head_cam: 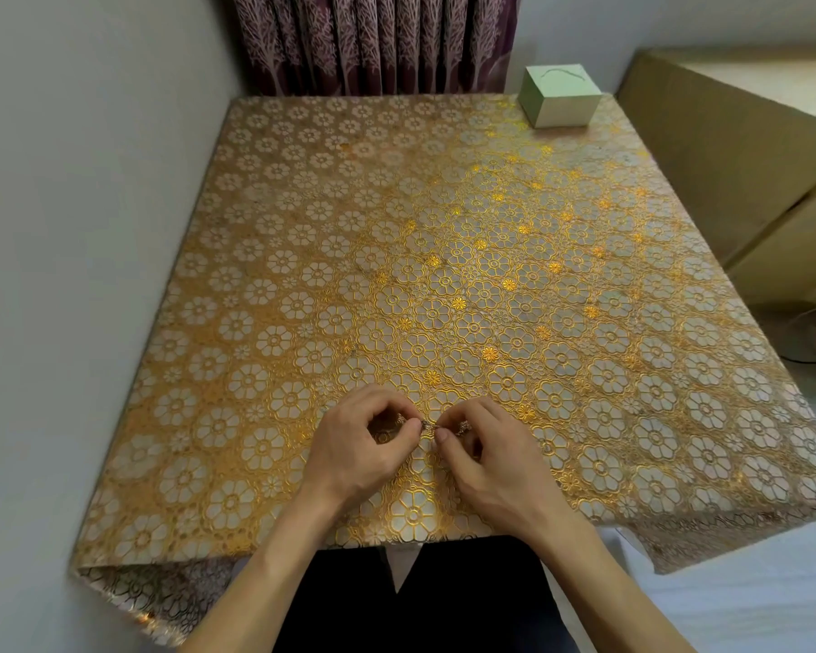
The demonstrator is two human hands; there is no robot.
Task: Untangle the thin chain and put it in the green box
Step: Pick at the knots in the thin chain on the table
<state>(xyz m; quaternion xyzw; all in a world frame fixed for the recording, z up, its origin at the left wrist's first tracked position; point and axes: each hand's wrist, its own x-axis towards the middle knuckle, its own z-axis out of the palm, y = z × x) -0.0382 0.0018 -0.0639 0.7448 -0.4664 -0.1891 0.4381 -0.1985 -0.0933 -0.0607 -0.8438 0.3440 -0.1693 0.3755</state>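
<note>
A thin metal chain (428, 424) stretches in a short bunched length between my two hands, just above the near part of the table. My left hand (363, 452) pinches one side of it between thumb and curled fingers. On the other side my right hand (488, 459) pinches it the same way, fingertips nearly touching the left ones. Most of the chain is hidden by my fingers. The pale green box (559, 96) stands closed at the table's far right corner, well away from both hands.
The table (396, 228) is covered with a gold floral cloth that hangs over the near edge. A grey wall runs along the left, a purple curtain (373, 40) hangs behind, and a cardboard carton (736, 148) stands to the right.
</note>
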